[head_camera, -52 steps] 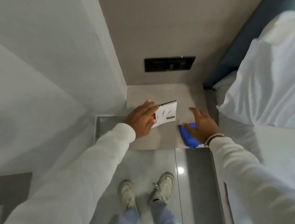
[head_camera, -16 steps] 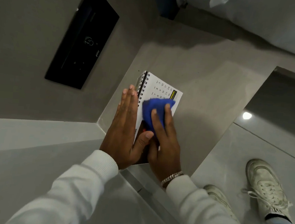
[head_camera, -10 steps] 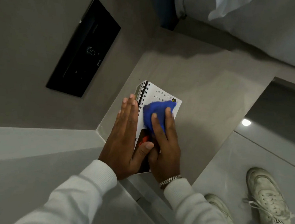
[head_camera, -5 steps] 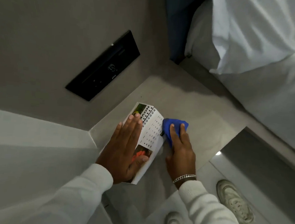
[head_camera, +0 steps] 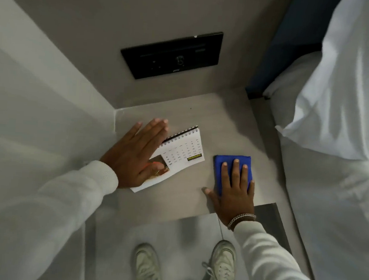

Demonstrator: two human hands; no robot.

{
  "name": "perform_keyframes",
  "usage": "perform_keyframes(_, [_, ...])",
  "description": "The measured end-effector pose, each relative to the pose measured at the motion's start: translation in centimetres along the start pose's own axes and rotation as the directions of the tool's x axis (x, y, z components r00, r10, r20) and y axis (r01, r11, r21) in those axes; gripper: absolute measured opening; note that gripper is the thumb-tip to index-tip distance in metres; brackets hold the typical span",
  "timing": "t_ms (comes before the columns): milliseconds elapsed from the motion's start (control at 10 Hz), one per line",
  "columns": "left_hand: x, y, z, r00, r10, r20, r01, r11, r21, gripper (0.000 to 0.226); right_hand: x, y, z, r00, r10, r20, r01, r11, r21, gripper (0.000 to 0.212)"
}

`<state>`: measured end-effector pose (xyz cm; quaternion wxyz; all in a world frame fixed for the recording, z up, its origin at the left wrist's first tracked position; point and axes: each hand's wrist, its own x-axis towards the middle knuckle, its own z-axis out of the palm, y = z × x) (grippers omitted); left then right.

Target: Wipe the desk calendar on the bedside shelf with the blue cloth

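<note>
The white spiral-bound desk calendar lies flat on the grey bedside shelf, tilted, with its printed page facing up. My left hand presses flat on its left half and covers the picture corner. The folded blue cloth lies on the shelf to the right of the calendar, a small gap apart from it. My right hand rests flat on the cloth with fingers spread, hiding its near half.
A black control panel is set in the wall behind the shelf. A white pillow and bedding border the shelf on the right. A white wall closes the left side. My shoes stand on the tiled floor below.
My right hand slid the blue cloth off the calendar page and onto the bare shelf to its right. The calendar turned under my left hand, and my view swung back toward level.
</note>
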<state>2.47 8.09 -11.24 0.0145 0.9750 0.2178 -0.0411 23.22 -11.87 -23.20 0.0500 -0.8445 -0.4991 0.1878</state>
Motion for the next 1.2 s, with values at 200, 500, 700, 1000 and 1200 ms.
perform_keyframes(200, [-5.5,3.4,1.5,0.692,-0.696,-0.191,0.455,0.627,-0.633,0.069,1.5,-3.5,-4.8,1.000,-0.007,-0.030,0.019,0.913,0.408,0.086])
perform_keyframes(500, [-5.0,6.5,2.8,0.141,-0.933,0.330,0.106,-0.317,-0.942,0.058,5.3,-8.2,-7.0,0.993,-0.048,-0.109,0.115,0.618,0.777,0.073])
perform_keyframes(700, [-2.3,1.4,1.6,0.231,-0.917,0.326,0.074,-0.317,-0.946,0.066,7.9,-8.9,-7.7,0.987,-0.059,-0.151,0.158,0.554,0.817,0.070])
perform_keyframes(1000, [1.7,-4.4,1.4,0.328,-0.898,0.293,0.196,-0.239,-0.951,0.046,13.5,-11.2,-8.4,0.984,-0.024,-0.179,0.169,0.475,0.863,0.067])
perform_keyframes(1200, [0.8,-4.3,-1.9,0.346,-0.927,0.148,0.322,-0.031,-0.946,0.034,8.5,-11.8,-14.2,0.973,0.128,-0.192,0.129,0.386,0.913,0.070])
